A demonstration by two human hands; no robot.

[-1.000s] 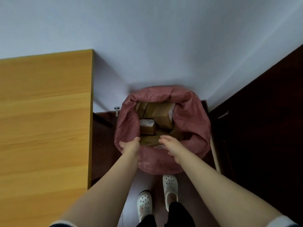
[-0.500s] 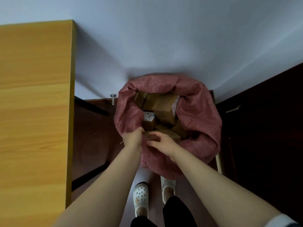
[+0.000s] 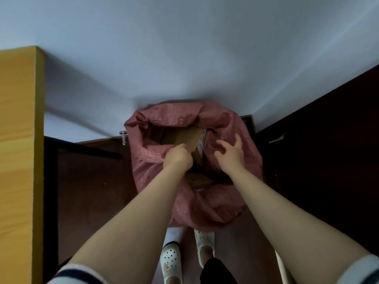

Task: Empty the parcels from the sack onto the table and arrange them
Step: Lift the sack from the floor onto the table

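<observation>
**Hands in the mouth of the sack**

A pink woven plastic sack [image 3: 223, 203] stands open on the dark brown floor [image 3: 92, 191], against a pale wall [image 3: 184, 58], well apart from the yellow wooden worktop [image 3: 18, 160] at the left edge of the view; the parcels are all inside it and none lies on the worktop.

A large brown cardboard parcel [image 3: 184, 136] with a white label on its right side sits tilted and highest in the opening; a second brown cardboard parcel [image 3: 199, 179] lies lower, nearer the person, partly in shadow; what lies deeper is too dark to tell.

The left hand [image 3: 178, 158] reaches into the mouth with its fingers curled over the near edge of the large parcel, gripping it.

The right hand [image 3: 230, 155] hovers just beside that parcel, over the sack's right inner wall; its fingers are spread and slightly bent; it holds nothing.

Below the sack a pair of white perforated clogs [image 3: 171, 261] shows on the person's feet.
</observation>
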